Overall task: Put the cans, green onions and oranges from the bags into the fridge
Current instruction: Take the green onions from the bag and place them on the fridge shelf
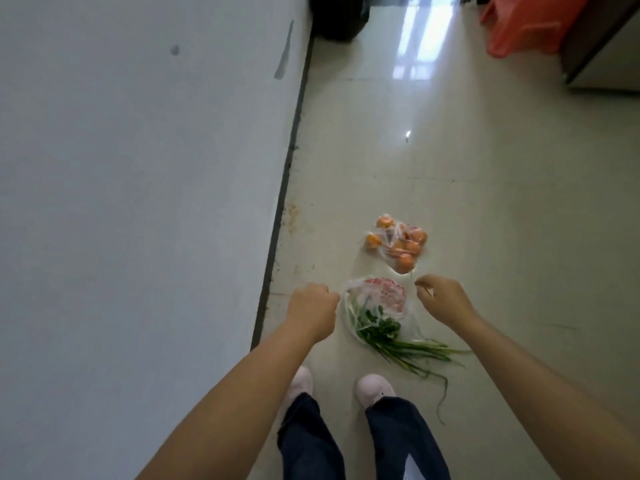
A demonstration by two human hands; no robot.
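Currently both hands hang over the floor at lower centre of the frame, one on each side of a clear plastic bag point(372, 308). Left hand point(313, 306): fingers curled into a loose fist, back of the hand to the camera; whether anything sits inside the curl cannot be told. Right hand point(443, 299): fingers bent, thumb and forefinger brought close together at the tip; whether they pinch something cannot be told.

The clear bag lies on the pale tiled floor point(485, 202) between the two hands. Inside it, red cans point(389, 294) show at the upper end. Green onions point(408, 348) stick out of its lower end, and their leaves trail toward lower right across the tiles.

Just above this bag, a second clear bag point(398, 244) holds oranges point(403, 249); it lies on the floor, near the first bag but apart from it.

A white wall point(138, 168) fills the left half of the frame, with a dark strip along its base. Pale shoes point(374, 388) and dark trouser legs point(398, 441) stand at bottom centre. A red-orange plastic bag point(519, 29) sits at upper right, beside a dark-edged cabinet point(602, 57).
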